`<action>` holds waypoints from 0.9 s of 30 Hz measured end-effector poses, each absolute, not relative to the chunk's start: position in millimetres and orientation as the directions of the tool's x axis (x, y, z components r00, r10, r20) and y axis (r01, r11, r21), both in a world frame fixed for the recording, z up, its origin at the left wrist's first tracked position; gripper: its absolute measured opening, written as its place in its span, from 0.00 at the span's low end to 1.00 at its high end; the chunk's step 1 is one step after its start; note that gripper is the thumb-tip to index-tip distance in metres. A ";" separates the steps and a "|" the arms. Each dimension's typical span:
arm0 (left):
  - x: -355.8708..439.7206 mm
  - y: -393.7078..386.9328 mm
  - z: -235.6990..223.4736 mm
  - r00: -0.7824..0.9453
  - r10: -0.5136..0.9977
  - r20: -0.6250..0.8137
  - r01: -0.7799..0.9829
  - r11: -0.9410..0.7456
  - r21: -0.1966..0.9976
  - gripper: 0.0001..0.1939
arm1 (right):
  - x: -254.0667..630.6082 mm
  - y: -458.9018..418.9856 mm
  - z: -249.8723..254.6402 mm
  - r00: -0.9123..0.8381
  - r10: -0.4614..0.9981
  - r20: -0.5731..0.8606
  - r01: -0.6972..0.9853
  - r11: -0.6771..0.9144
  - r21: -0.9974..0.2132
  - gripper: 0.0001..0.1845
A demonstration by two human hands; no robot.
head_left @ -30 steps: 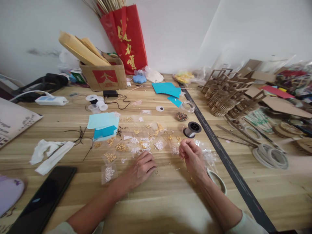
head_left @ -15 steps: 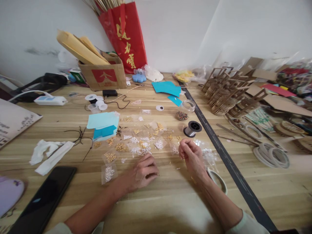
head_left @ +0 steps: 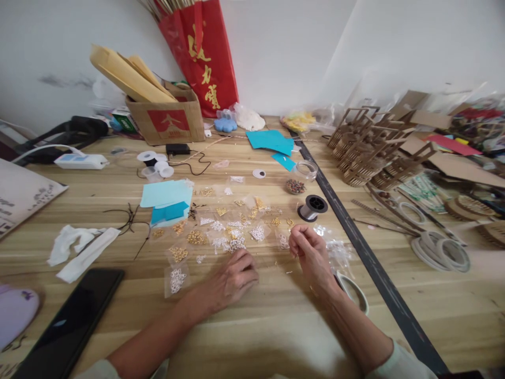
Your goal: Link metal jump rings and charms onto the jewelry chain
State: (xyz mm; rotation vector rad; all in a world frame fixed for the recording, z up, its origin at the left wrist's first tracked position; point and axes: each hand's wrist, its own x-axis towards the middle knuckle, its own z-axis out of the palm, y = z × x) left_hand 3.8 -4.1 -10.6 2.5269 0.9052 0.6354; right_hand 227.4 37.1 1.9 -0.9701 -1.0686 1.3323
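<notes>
My left hand [head_left: 235, 276] rests on the wooden table with its fingers curled and tips together, low beside the small bags of findings. Whatever lies under its fingertips is hidden. My right hand [head_left: 311, 253] is closed in a pinch; what it holds is too small to make out, though a little gold shows below the fingers. Just beyond my left hand are silver beads [head_left: 237, 243] and a bag of silver pieces [head_left: 258, 233]. Gold beads [head_left: 195, 238] lie farther left. A spool of wire [head_left: 312, 208] stands behind my right hand, and a white loop handle [head_left: 357, 295] lies by its wrist.
Blue paper sheets [head_left: 168, 193] and a black phone [head_left: 71, 321] lie on the left. A dark strip [head_left: 355, 239] runs along the table to the right, with small woven baskets [head_left: 361, 163] and tape rolls [head_left: 442, 252] beyond. A cardboard box [head_left: 165, 123] stands at the back.
My left hand has shifted slightly right and covers the tiny dark bits that showed beside its fingers. My right hand keeps its pinch in nearly the same place.
</notes>
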 end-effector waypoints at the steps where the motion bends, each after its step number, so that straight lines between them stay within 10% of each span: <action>1: 3.3 -3.2 -12.7 0.679 0.673 0.293 0.494 -0.715 0.495 0.10 | 227.5 37.2 1.8 -0.047 0.998 0.038 -0.255 0.025 -0.967 0.12; 10: 0.3 -3.5 -5.9 0.626 0.684 0.375 0.466 -0.714 0.524 0.08 | 227.4 36.7 3.6 -0.044 0.999 0.032 -0.250 0.020 -0.968 0.12; 19: 25.4 -48.6 -7.3 0.846 0.468 0.254 0.442 -0.883 0.157 0.23 | 228.4 38.9 1.9 -0.027 0.999 0.022 -0.251 0.014 -0.968 0.13; 27: 4.6 -42.3 -9.2 0.910 0.414 0.018 0.373 -0.839 0.396 0.35 | 226.5 37.6 3.7 -0.033 0.999 0.005 -0.233 -0.003 -0.972 0.12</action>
